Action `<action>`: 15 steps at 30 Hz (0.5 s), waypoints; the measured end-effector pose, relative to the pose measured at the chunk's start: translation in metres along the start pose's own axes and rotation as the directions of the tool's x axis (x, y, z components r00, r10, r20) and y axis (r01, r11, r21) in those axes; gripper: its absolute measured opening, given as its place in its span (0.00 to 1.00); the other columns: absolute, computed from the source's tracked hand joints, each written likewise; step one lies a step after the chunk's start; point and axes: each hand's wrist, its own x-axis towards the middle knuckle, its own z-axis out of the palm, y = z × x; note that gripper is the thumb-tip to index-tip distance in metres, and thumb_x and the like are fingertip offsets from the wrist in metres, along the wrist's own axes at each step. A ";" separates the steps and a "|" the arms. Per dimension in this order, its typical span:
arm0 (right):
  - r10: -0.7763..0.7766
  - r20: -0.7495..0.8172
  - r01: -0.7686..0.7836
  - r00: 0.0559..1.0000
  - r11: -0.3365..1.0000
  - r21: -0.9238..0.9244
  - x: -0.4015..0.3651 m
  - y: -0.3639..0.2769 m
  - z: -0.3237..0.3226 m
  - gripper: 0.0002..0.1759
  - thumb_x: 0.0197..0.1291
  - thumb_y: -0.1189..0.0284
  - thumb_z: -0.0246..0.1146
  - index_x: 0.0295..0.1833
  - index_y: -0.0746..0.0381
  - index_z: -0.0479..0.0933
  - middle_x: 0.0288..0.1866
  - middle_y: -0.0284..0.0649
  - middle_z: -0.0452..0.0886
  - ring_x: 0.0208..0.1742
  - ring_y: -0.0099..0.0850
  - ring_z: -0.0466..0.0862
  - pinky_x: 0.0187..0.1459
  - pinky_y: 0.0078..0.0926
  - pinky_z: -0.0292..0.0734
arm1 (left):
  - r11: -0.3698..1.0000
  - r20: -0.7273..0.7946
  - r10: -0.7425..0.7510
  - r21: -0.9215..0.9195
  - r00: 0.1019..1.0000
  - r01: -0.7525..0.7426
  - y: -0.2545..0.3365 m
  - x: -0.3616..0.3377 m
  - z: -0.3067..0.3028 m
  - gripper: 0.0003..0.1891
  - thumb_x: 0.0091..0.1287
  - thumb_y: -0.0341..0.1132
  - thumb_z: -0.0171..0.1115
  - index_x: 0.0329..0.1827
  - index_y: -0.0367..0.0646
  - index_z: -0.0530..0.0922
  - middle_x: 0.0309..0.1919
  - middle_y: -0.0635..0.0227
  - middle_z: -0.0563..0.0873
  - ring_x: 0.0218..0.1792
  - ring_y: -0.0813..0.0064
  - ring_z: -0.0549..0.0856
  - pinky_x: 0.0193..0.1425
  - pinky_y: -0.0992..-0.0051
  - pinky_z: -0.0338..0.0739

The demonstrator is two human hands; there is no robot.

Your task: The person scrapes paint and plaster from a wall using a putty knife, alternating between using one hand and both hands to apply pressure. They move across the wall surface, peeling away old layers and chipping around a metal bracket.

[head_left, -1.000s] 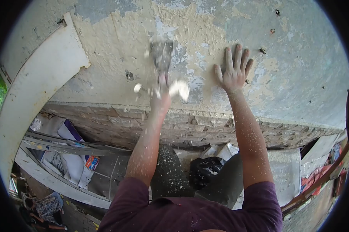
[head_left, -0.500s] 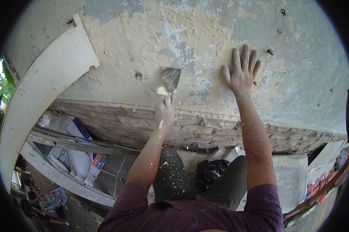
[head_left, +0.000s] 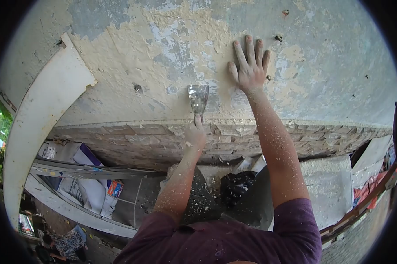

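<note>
My left hand is closed round the handle of a paint scraper. The scraper's metal blade points up the wall and overlaps a patch of cream paint and bare grey. My right hand lies flat on the wall with its fingers spread, just left of a small bolt. Peeling cream paint covers much of the wall, with grey and bluish patches between. Pale dust and flakes coat both forearms.
A curved white metal piece stands at the left. Below the wall runs a ledge of rough stone. A black plastic bag lies by my legs, and a person is at the lower left.
The scraper in my left hand has moved right and slightly down along the wall; the pale flake by its blade is gone. My right hand stays in place while the view shifts.
</note>
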 end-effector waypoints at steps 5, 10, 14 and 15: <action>0.000 -0.019 0.001 1.000 0.998 0.061 0.000 0.000 -0.002 0.31 0.62 0.52 0.51 0.72 0.37 0.60 0.78 0.32 0.52 0.79 0.40 0.46 0.74 0.51 0.34 | 0.973 -0.012 0.071 -0.217 0.997 -0.072 0.100 0.061 -0.057 0.32 0.74 0.53 0.38 0.32 0.29 0.79 0.20 0.45 0.80 0.28 0.45 0.82 0.31 0.55 0.71; -0.095 0.043 0.094 0.995 0.996 0.007 -0.001 0.020 -0.012 0.29 0.63 0.53 0.52 0.71 0.34 0.61 0.78 0.28 0.51 0.79 0.35 0.47 0.74 0.50 0.37 | 0.798 -0.275 0.594 0.319 0.756 -0.511 0.073 0.081 -0.032 0.30 0.75 0.49 0.37 0.36 0.28 0.80 0.26 0.43 0.81 0.31 0.46 0.81 0.32 0.58 0.73; -0.035 0.034 0.034 0.999 0.999 0.029 -0.001 0.012 -0.005 0.29 0.63 0.52 0.52 0.71 0.33 0.61 0.78 0.27 0.51 0.79 0.34 0.46 0.74 0.49 0.35 | 0.986 0.115 -0.111 0.135 0.987 0.095 0.041 0.007 -0.009 0.23 0.74 0.45 0.39 0.49 0.33 0.77 0.39 0.42 0.82 0.36 0.42 0.82 0.37 0.56 0.75; -0.035 0.050 0.034 0.998 0.999 0.016 -0.002 0.013 -0.005 0.29 0.63 0.51 0.52 0.71 0.33 0.61 0.78 0.27 0.51 0.79 0.34 0.46 0.74 0.49 0.34 | 0.986 0.108 -0.107 0.138 0.988 0.092 0.043 0.012 -0.013 0.23 0.74 0.45 0.39 0.49 0.33 0.77 0.39 0.42 0.82 0.36 0.42 0.82 0.37 0.56 0.75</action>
